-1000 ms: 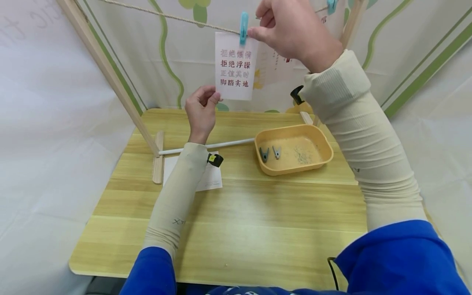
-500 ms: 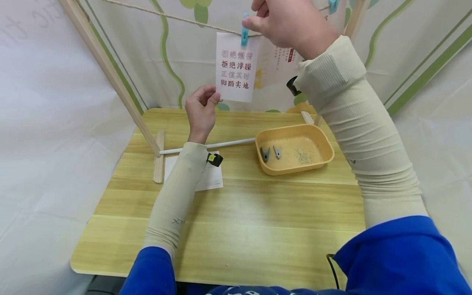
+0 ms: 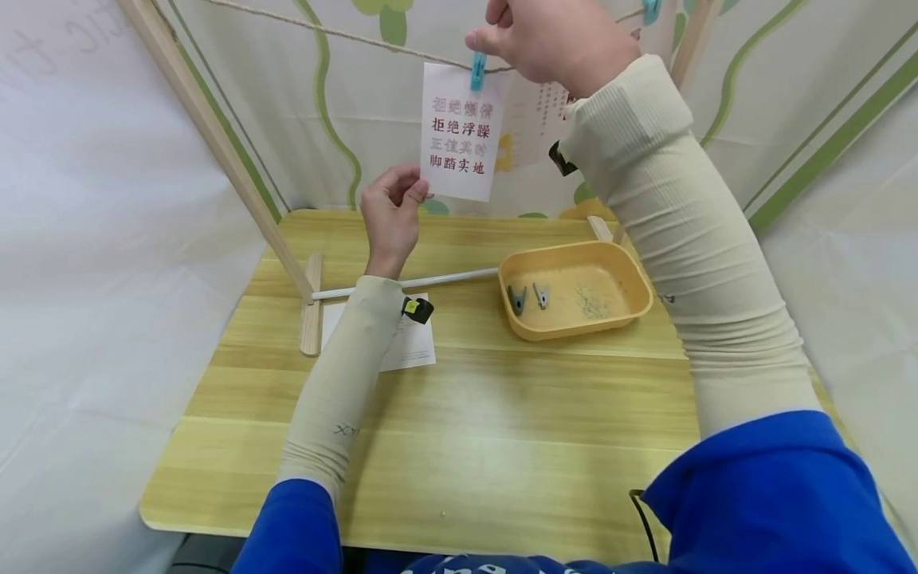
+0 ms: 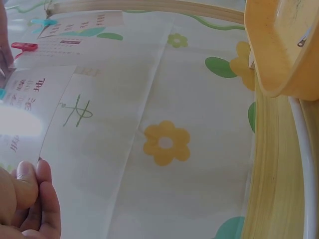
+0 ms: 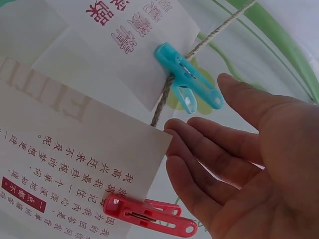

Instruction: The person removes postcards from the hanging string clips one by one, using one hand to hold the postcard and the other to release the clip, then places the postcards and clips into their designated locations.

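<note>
A white card [image 3: 459,131] with red and grey characters hangs from a twine line [image 3: 387,45], held by a blue clothespin [image 3: 478,73]. My left hand [image 3: 393,215] pinches the card's lower left corner between thumb and fingers. Beside the clothespin's upper end is my right hand [image 3: 562,40], thumb and fingers spread around its handles. The right wrist view has the thumb [image 5: 237,94] right by the handle end of the blue clothespin [image 5: 187,74], with the other fingers apart from it. Below, a red clothespin [image 5: 149,216] grips a second card [image 5: 84,159].
A yellow tray [image 3: 574,327] with two grey clothespins [image 3: 518,299] and small bits stands at the table's back right. Another card [image 3: 412,351] lies under my left forearm. Wooden posts [image 3: 215,147] and a white rod [image 3: 452,279] form the frame.
My right hand has shifted left over the clothespin's top, and its fingers have come off the handles. The left hand stays at the card's corner; the card tilts slightly.
</note>
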`<state>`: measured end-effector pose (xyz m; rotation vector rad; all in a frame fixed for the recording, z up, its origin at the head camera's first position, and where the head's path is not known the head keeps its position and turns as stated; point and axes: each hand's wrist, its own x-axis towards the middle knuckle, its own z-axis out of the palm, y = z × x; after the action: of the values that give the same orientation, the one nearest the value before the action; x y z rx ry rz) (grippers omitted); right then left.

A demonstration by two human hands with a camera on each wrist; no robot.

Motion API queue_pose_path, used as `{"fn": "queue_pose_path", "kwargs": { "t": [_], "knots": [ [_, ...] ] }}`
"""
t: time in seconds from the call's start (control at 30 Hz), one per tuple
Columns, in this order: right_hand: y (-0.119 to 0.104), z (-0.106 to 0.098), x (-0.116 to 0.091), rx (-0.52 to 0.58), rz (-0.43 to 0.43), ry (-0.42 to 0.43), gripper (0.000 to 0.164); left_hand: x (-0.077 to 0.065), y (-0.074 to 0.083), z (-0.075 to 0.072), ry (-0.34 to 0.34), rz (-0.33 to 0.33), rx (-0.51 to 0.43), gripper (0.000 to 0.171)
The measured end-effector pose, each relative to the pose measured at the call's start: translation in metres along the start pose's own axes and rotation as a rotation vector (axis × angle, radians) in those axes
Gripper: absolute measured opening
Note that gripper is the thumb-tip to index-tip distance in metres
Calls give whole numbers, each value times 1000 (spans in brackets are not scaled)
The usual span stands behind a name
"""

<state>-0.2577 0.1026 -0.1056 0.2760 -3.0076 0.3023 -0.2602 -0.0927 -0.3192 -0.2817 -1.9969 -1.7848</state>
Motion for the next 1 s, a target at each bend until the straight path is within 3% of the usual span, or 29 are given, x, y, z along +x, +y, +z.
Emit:
{"fn": "queue_pose_path", "kwargs": {
  "t": [0.37, 0.73, 1.0],
  "knots": [
    [0, 3, 9, -56, -21, -17, 57, 0, -1, 0, 5, -4, 1, 15],
    [1, 8, 16, -42, -10, -44, 58, -1, 0, 0, 1, -6, -2, 16],
    [3, 9, 16, -24, -22, -9, 55, -1, -2, 1, 3, 33, 0, 17]
  ]
}}
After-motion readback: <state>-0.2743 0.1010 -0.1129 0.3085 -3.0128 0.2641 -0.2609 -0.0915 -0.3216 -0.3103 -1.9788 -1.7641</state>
